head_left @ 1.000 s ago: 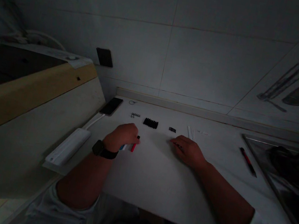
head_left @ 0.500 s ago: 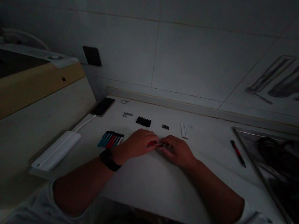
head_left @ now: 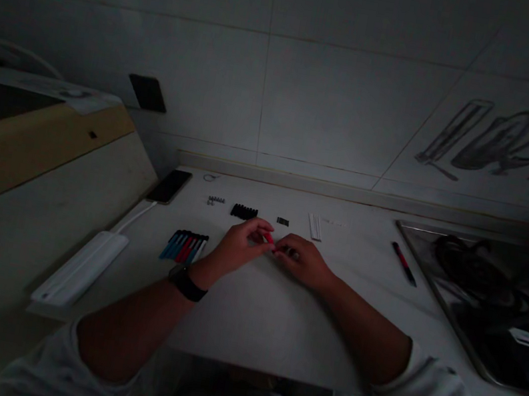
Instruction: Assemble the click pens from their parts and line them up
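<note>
My left hand [head_left: 239, 244], with a black watch on its wrist, is closed around a red pen barrel [head_left: 268, 237] held above the counter. My right hand [head_left: 303, 259] meets it at the barrel's lower end, fingers pinched together; what lies between them is too small and dark to make out. To the left lies a row of blue, red and white pen barrels [head_left: 184, 247] with black ends. Behind the hands are a row of black pen parts [head_left: 244, 211], small dark pieces [head_left: 283, 221], thin white sticks like pen refills [head_left: 315, 227] and small metal parts [head_left: 216, 199].
A red and black pen [head_left: 404, 263] lies right, beside a gas hob [head_left: 434, 301]. On the left are a phone [head_left: 169, 187], a white power strip [head_left: 80, 268] and a large slanted box-like appliance [head_left: 41, 201]. A tiled wall [head_left: 325, 107] closes off the back.
The red barrel has tipped up and shows more between my hands. My left fingers have opened out slightly around it. The whole view has shifted a little.
</note>
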Demonstrator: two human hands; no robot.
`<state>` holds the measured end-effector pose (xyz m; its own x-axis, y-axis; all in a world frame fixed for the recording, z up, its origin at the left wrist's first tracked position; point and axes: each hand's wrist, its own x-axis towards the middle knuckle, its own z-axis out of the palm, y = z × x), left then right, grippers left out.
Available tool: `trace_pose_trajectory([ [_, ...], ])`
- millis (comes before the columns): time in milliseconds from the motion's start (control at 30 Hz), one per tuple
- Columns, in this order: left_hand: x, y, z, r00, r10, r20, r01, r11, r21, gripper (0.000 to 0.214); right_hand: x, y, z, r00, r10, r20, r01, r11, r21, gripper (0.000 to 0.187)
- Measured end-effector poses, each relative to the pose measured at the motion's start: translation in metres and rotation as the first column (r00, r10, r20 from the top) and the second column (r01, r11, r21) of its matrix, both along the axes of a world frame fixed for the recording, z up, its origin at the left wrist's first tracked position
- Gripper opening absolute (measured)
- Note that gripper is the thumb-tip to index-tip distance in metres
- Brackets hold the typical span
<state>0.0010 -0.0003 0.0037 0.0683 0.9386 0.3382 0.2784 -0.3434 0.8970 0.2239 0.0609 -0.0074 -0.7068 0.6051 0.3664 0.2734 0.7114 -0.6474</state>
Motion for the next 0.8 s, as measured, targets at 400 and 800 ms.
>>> trace_pose_trajectory([
  [400,0.001,0.007,-0.001,0.951,0.099,0.291,-0.074,0.993,-0.095,0.025,0.002,0.0,0.002,0.999,-0.029,0.027,0.028,0.998,0.05,0.012],
  [800,-0.003,0.006,-0.002,0.953,0.075,0.294,-0.035,0.99,-0.139,0.024,0.074,0.074,0.011,0.715,-0.663,-0.222,0.693,0.714,0.099,0.025],
])
